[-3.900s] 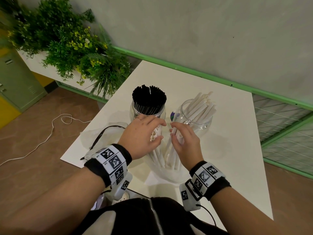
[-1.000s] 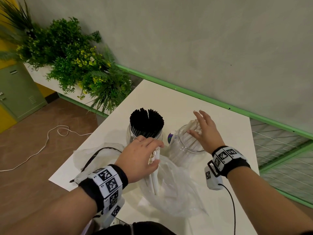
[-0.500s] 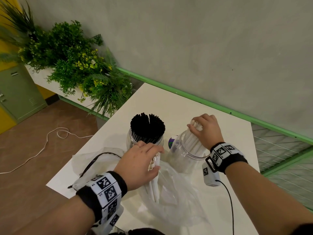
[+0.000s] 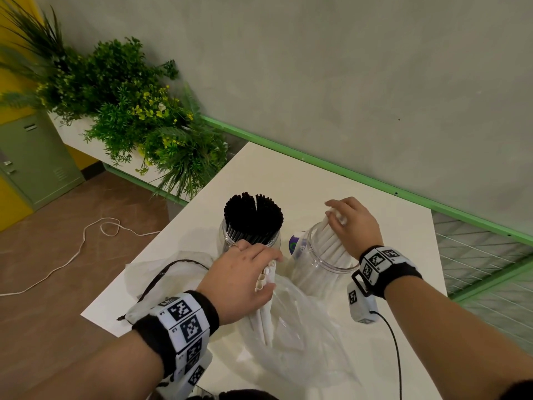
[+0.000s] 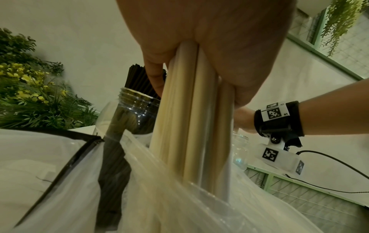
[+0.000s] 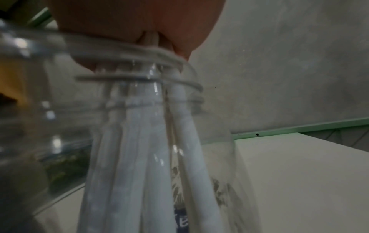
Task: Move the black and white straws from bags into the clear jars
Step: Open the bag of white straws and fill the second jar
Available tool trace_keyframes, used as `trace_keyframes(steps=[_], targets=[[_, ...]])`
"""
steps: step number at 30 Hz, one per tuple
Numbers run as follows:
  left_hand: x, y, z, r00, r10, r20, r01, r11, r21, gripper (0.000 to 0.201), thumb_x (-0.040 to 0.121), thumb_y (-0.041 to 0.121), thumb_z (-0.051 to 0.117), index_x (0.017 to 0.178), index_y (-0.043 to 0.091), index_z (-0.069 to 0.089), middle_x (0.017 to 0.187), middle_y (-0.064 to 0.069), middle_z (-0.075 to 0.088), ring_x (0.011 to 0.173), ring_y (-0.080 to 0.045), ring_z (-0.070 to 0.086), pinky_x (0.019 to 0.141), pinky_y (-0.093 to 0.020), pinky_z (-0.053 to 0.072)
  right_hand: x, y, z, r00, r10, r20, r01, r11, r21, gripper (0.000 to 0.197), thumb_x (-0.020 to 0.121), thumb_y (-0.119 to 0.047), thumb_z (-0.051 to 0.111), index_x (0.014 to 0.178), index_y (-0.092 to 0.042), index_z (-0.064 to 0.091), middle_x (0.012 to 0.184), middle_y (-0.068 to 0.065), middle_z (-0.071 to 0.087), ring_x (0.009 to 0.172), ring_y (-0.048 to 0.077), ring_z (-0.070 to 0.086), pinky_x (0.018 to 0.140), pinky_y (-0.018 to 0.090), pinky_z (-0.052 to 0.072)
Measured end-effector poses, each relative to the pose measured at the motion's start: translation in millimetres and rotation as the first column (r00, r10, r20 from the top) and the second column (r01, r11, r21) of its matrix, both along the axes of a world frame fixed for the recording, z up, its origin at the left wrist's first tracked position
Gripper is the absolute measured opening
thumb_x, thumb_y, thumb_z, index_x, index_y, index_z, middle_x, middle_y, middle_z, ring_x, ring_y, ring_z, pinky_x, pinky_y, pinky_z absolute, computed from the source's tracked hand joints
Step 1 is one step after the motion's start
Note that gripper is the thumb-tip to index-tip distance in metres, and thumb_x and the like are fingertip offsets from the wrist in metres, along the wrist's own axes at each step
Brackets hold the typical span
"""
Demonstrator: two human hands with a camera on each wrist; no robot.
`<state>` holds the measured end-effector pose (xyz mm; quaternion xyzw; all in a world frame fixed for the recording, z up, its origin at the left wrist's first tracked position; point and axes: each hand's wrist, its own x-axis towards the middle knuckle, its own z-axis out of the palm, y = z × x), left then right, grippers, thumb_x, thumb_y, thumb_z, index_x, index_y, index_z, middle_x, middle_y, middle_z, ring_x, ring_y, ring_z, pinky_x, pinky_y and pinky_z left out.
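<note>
Two clear jars stand side by side on the white table (image 4: 331,180). The left jar (image 4: 227,241) is packed with black straws (image 4: 253,215). In the right jar (image 4: 323,269) several white straws (image 4: 331,241) lean, and my right hand (image 4: 352,223) grips their top ends, which converge under the right hand (image 6: 129,20) in the right wrist view. My left hand (image 4: 245,281) grips a bundle of white straws (image 4: 265,287) that stands upright in a clear plastic bag (image 4: 305,333). The left wrist view shows that bundle (image 5: 189,118) below my left hand (image 5: 219,39).
A second clear bag with a black zip strip (image 4: 164,272) lies at the table's left front corner. A planter of green plants (image 4: 129,111) stands beyond the left edge. A white cable (image 4: 80,246) lies on the brown floor. A green rail (image 4: 346,171) runs behind the table.
My right hand was open over the right jar a second ago; it has come down and closed on the tops of the white straws. My left hand has kept hold of its bundle.
</note>
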<state>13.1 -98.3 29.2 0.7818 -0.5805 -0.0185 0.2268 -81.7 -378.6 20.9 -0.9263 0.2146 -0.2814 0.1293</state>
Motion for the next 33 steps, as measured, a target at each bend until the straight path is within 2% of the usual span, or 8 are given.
trace_keyframes(steps=[3, 8, 13, 16, 19, 22, 29, 33], targets=[[-0.2, 0.0, -1.6, 1.000, -0.003, 0.005, 0.003, 1.000, 0.001, 0.037, 0.079, 0.043, 0.052, 0.115, 0.036, 0.045, 0.104, 0.017, 0.057, 0.088, -0.011, 0.045, 0.080, -0.015, 0.024, -0.6, -0.9, -0.7, 0.998, -0.022, 0.066, 0.022, 1.000, 0.003, 0.020, 0.093, -0.023, 0.059, 0.112, -0.021, 0.066, 0.104, -0.001, 0.060, 0.090, 0.022, 0.059, 0.070, 0.033, 0.050], [-0.2, 0.3, -1.0, 1.000, -0.006, 0.004, 0.006, 1.000, 0.011, 0.038, 0.080, 0.045, 0.049, 0.117, 0.037, 0.043, 0.106, 0.018, 0.055, 0.090, -0.010, 0.043, 0.081, -0.014, 0.023, 0.3, -3.6, -3.3, 0.984, -0.064, -0.168, 0.057, 0.997, -0.042, 0.024, 0.091, -0.039, 0.060, 0.108, -0.024, 0.067, 0.104, -0.003, 0.057, 0.090, 0.019, 0.057, 0.068, 0.031, 0.047], [-0.4, 1.3, -2.6, 1.000, -0.004, 0.003, 0.004, 1.000, -0.016, 0.038, 0.079, 0.043, 0.051, 0.115, 0.035, 0.047, 0.105, 0.017, 0.058, 0.087, -0.010, 0.045, 0.081, -0.015, 0.024, 1.3, -6.5, -0.4, 0.997, -0.015, 0.073, 0.025, 0.990, -0.139, 0.019, 0.083, -0.025, 0.073, 0.097, -0.013, 0.070, 0.095, 0.006, 0.055, 0.087, 0.025, 0.048, 0.072, 0.031, 0.041], [-0.3, 2.2, -2.5, 1.000, -0.003, 0.011, 0.004, 0.999, -0.032, 0.038, 0.079, 0.043, 0.051, 0.115, 0.034, 0.048, 0.104, 0.017, 0.058, 0.086, -0.010, 0.045, 0.081, -0.014, 0.023, 1.9, -8.5, -1.5, 0.996, -0.028, 0.087, 0.045, 0.980, -0.196, 0.017, 0.081, -0.024, 0.075, 0.095, -0.014, 0.070, 0.096, 0.008, 0.055, 0.086, 0.026, 0.046, 0.074, 0.036, 0.043], [-0.7, 2.5, -2.2, 1.000, -0.005, 0.014, 0.006, 0.999, -0.032, 0.038, 0.078, 0.043, 0.052, 0.115, 0.034, 0.048, 0.103, 0.016, 0.058, 0.087, -0.011, 0.047, 0.081, -0.015, 0.024, 0.8, -7.8, -4.5, 0.999, -0.041, 0.012, 0.042, 0.990, -0.135, 0.016, 0.085, -0.026, 0.071, 0.098, -0.015, 0.070, 0.098, 0.006, 0.057, 0.087, 0.028, 0.053, 0.071, 0.038, 0.048], [-0.8, 2.7, -2.7, 1.000, -0.004, 0.016, 0.005, 1.000, -0.029, 0.038, 0.078, 0.044, 0.050, 0.115, 0.035, 0.047, 0.103, 0.017, 0.058, 0.087, -0.012, 0.048, 0.081, -0.016, 0.024, 0.6, -5.5, -2.7, 0.999, -0.031, 0.039, 0.034, 0.996, -0.080, 0.015, 0.089, -0.024, 0.066, 0.101, -0.015, 0.069, 0.099, 0.004, 0.058, 0.088, 0.025, 0.057, 0.067, 0.031, 0.047], [0.6, 3.6, -2.9, 1.000, -0.007, 0.018, 0.007, 1.000, -0.012, 0.038, 0.079, 0.044, 0.050, 0.115, 0.034, 0.048, 0.104, 0.016, 0.058, 0.087, -0.012, 0.047, 0.082, -0.017, 0.027, -1.5, -7.7, -5.1, 0.998, -0.018, 0.056, 0.021, 0.999, -0.049, 0.019, 0.095, -0.016, 0.053, 0.109, -0.017, 0.066, 0.100, 0.002, 0.058, 0.083, 0.023, 0.057, 0.066, 0.029, 0.045], [1.1, 3.6, -2.2, 1.000, -0.012, 0.012, 0.012, 1.000, -0.014, 0.038, 0.079, 0.044, 0.051, 0.115, 0.034, 0.048, 0.102, 0.016, 0.058, 0.086, -0.011, 0.045, 0.080, -0.016, 0.024, 0.6, -10.4, -5.2, 0.997, -0.037, -0.069, 0.037, 0.999, 0.006, 0.022, 0.097, -0.021, 0.050, 0.111, -0.019, 0.067, 0.104, 0.002, 0.060, 0.093, 0.024, 0.056, 0.071, 0.029, 0.042]])
